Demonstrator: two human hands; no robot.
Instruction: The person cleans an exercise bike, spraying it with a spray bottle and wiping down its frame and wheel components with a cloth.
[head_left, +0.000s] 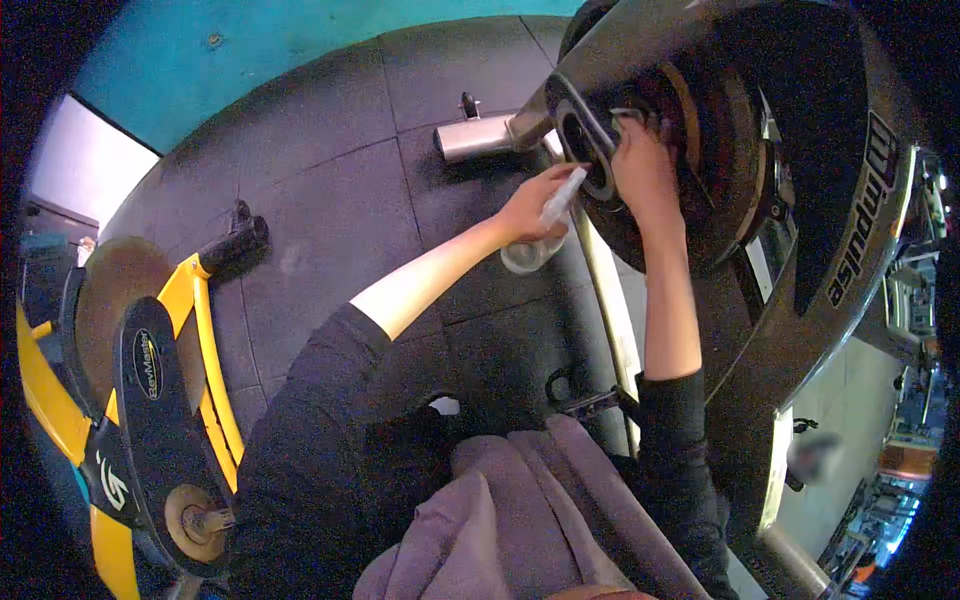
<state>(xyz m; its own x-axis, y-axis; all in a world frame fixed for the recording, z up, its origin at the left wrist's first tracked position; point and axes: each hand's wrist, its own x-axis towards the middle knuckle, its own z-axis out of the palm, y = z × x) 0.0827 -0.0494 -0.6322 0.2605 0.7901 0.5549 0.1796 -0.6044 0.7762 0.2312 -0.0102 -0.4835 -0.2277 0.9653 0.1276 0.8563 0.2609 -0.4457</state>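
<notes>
A clear spray bottle with a whitish top is in my left hand, whose fingers wrap round its neck beside the dark bike frame. My right hand reaches in at the bike's flywheel, just right of the oval frame part. Its fingers are bent round something pale that is mostly hidden and too blurred to name. Black sleeves cover both upper arms.
On the left stands a yellow and black exercise bike. A metal stabiliser foot rests on the dark tiled floor. The large grey bike frame marked "impulse" curves along the right. Other gym equipment shows at the far right.
</notes>
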